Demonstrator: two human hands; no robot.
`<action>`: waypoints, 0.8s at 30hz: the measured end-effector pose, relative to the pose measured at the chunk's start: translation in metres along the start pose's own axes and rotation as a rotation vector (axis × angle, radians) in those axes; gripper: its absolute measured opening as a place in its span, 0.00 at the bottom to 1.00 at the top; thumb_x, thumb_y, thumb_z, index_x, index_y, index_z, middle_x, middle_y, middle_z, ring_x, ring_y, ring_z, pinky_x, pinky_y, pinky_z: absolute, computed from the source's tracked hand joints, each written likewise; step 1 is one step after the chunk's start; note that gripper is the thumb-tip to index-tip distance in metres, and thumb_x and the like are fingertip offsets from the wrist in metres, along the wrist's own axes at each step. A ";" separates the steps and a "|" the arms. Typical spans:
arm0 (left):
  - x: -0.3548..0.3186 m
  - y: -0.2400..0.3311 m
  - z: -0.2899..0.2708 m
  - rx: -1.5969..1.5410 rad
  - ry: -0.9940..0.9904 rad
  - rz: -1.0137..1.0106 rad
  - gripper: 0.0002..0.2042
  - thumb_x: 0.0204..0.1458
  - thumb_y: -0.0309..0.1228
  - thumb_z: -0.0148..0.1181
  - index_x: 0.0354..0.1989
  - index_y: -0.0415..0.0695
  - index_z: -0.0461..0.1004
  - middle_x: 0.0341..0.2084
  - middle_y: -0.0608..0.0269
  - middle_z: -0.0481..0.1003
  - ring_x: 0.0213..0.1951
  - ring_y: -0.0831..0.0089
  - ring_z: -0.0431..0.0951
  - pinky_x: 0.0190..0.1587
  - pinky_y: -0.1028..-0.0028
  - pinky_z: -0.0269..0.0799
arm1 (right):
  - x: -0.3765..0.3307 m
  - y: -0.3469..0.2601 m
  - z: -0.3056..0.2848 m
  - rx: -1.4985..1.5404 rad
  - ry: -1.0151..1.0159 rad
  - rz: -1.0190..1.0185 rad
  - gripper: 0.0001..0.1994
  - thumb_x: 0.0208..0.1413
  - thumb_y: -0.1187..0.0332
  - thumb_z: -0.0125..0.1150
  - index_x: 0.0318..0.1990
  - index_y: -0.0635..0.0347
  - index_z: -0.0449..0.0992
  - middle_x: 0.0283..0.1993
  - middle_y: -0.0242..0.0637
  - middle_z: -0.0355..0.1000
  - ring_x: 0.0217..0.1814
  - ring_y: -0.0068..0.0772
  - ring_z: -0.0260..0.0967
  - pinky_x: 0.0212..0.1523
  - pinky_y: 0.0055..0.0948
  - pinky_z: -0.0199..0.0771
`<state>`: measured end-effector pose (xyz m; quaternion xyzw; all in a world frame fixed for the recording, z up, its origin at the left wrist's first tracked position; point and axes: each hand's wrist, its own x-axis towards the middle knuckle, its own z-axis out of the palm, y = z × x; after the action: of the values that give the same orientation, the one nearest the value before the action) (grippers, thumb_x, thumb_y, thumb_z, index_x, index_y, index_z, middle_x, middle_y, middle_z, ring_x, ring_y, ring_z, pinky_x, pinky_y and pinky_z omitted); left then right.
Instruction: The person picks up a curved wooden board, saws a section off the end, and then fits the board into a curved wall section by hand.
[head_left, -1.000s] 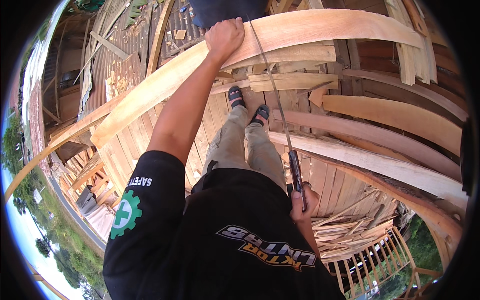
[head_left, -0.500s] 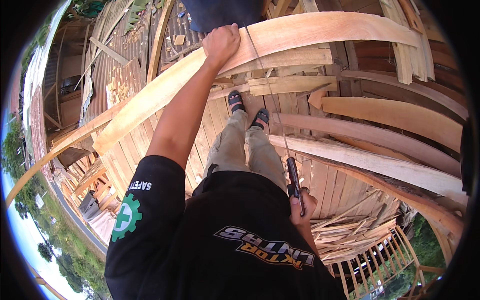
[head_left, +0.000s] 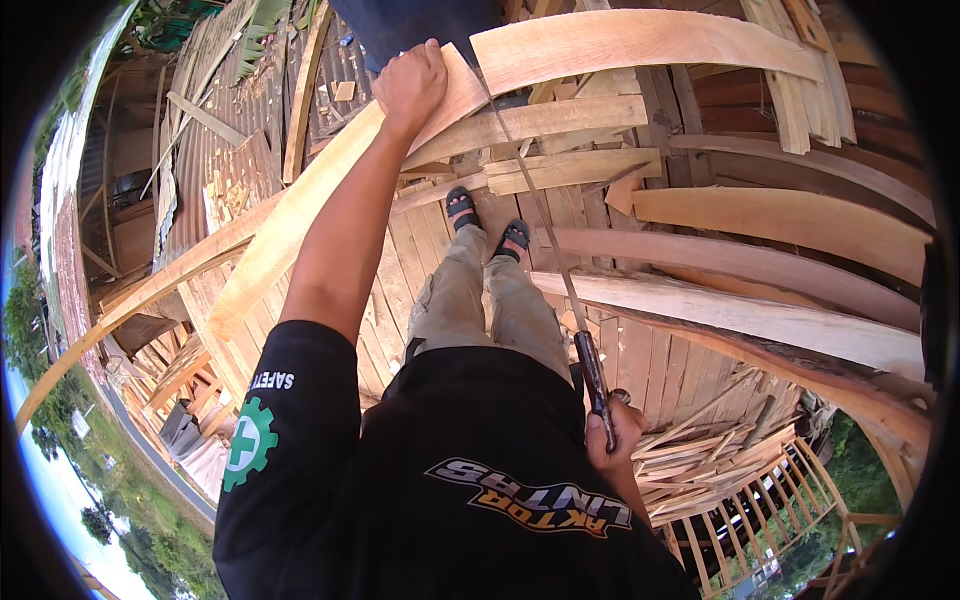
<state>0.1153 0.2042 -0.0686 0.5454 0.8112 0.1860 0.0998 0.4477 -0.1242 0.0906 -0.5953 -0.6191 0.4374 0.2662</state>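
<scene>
Two pieces of pale plank lie ahead of me, parted by a narrow gap. My left hand (head_left: 412,88) is closed over the cut end of the left plank piece (head_left: 290,235), which slopes down toward the lower left. Beyond the gap, the right plank piece (head_left: 640,42) reaches toward the upper right. A handsaw (head_left: 592,372) is gripped by its dark handle in my right hand (head_left: 617,437), low beside my right hip. Its thin blade runs forward, and the far tip is at the gap between the pieces.
Several boards (head_left: 780,225) are stacked on the right. Short planks (head_left: 570,170) lie just past my sandaled feet (head_left: 487,222) on the plank floor (head_left: 390,290). Offcuts (head_left: 690,455) are heaped at lower right, near a slatted railing (head_left: 760,510). Something dark blue (head_left: 410,22) stands ahead.
The single long plank has come apart into two at the saw line. The left piece has dropped and shifted away with my left hand. My right hand has drawn the saw slightly back.
</scene>
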 end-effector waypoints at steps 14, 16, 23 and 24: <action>-0.017 0.000 0.004 0.036 -0.017 0.057 0.26 0.63 0.48 0.36 0.34 0.43 0.79 0.29 0.40 0.78 0.36 0.40 0.77 0.42 0.50 0.71 | -0.012 -0.026 -0.023 -0.055 -0.060 0.039 0.16 0.49 0.68 0.58 0.17 0.61 0.59 0.12 0.40 0.52 0.10 0.38 0.55 0.15 0.34 0.52; -0.024 0.000 0.005 0.042 -0.027 0.083 0.25 0.63 0.47 0.36 0.33 0.43 0.79 0.29 0.40 0.78 0.36 0.41 0.78 0.42 0.50 0.71 | -0.016 -0.025 -0.023 -0.059 -0.044 0.107 0.16 0.49 0.69 0.58 0.17 0.61 0.58 0.12 0.40 0.51 0.10 0.38 0.55 0.15 0.34 0.52; -0.023 -0.006 0.001 0.062 0.076 0.032 0.25 0.63 0.47 0.37 0.31 0.42 0.79 0.27 0.42 0.78 0.33 0.43 0.78 0.41 0.51 0.72 | -0.016 -0.041 -0.022 -0.035 -0.071 0.069 0.16 0.48 0.69 0.58 0.17 0.61 0.58 0.11 0.39 0.52 0.10 0.40 0.54 0.16 0.34 0.53; -0.026 -0.003 0.001 0.069 0.079 0.032 0.25 0.63 0.47 0.37 0.31 0.42 0.79 0.26 0.42 0.78 0.33 0.43 0.78 0.41 0.51 0.72 | -0.021 -0.043 -0.026 -0.051 -0.072 0.052 0.16 0.48 0.69 0.59 0.17 0.61 0.59 0.11 0.39 0.53 0.10 0.40 0.54 0.16 0.34 0.53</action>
<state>0.1227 0.1794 -0.0720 0.5535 0.8117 0.1809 0.0459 0.4515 -0.1351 0.1436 -0.6018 -0.6236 0.4492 0.2170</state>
